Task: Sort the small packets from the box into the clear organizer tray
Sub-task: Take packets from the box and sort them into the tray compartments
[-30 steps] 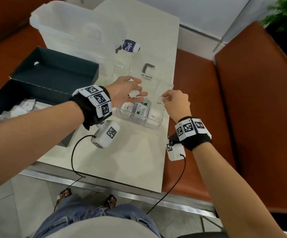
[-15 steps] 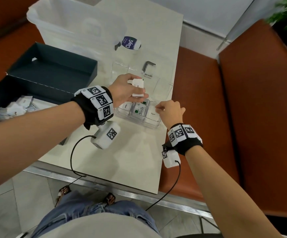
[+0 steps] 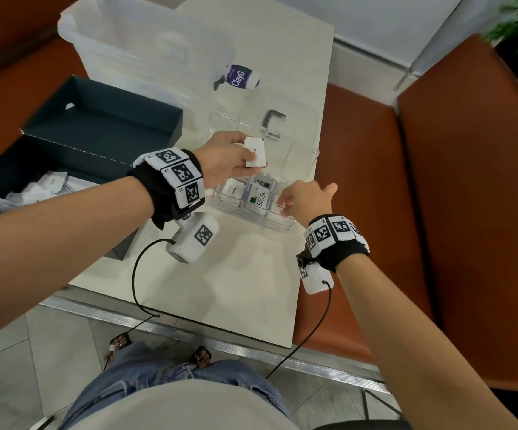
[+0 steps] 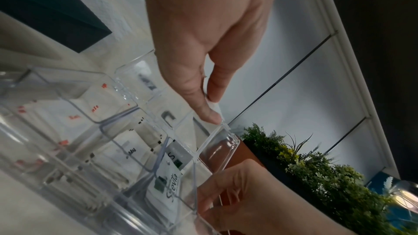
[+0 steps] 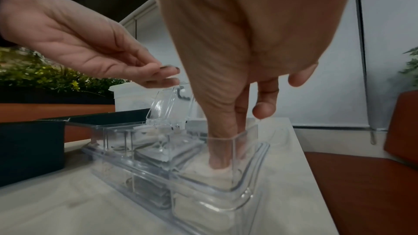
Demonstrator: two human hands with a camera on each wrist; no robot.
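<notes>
The clear organizer tray (image 3: 285, 226) lies on the white table, with Stevia packets (image 3: 259, 198) in its near middle cell. Just above the tray's middle, my left hand (image 3: 251, 159) pinches a small white packet (image 3: 256, 152) between thumb and fingers; the pinch (image 4: 213, 110) shows close up in the left wrist view. My right hand (image 3: 282, 203) reaches into the near right cell. Its thumb and forefinger (image 5: 220, 156) go down together onto a white packet (image 5: 217, 174) at the bottom. The open dark box (image 3: 6, 178) at the left holds more packets (image 3: 44, 187).
The box's dark lid (image 3: 106, 119) lies behind it. A large translucent bin (image 3: 133, 48) stands at the back, a small purple-labelled bottle (image 3: 242, 77) beside it. The tray's raised clear lid (image 3: 298, 156) stands behind my hands. Brown bench seats (image 3: 375, 212) flank the table.
My right hand has dropped from the tray's right rim into the near right cell. My left hand has turned its packet upright and stayed above the tray.
</notes>
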